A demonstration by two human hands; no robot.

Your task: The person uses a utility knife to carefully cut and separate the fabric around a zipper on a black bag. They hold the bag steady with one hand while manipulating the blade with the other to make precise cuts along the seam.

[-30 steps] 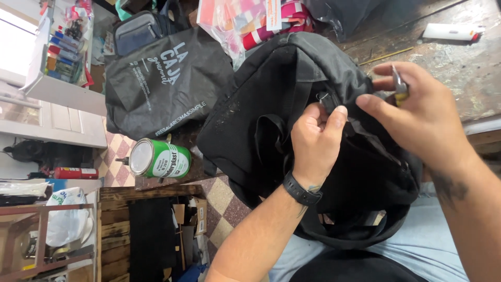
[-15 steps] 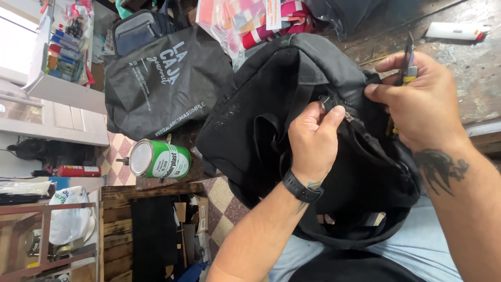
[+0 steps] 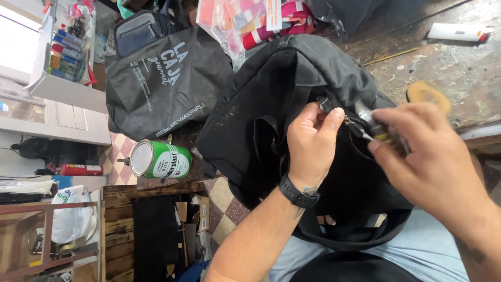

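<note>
A black backpack point(image 3: 282, 99) rests on my lap and against a worn workbench. My left hand point(image 3: 312, 141), with a black watch on the wrist, pinches the bag's fabric by the zipper point(image 3: 329, 104). My right hand point(image 3: 430, 167), blurred by motion, holds a small tool point(image 3: 378, 133) with a metal tip and a yellow and black grip. The tip points at the zipper, right beside my left fingertips.
A green and white tin can point(image 3: 159, 159) lies on its side left of the backpack. A black tote bag point(image 3: 164, 83) lies behind it. On the workbench point(image 3: 459, 73) are a white lighter point(image 3: 459, 32) and a thin stick point(image 3: 389, 56). Shelves and clutter fill the left.
My right hand has come down from above the bag, bringing the tool's tip to the zipper by my left fingers. My left hand kept its pinch on the fabric.
</note>
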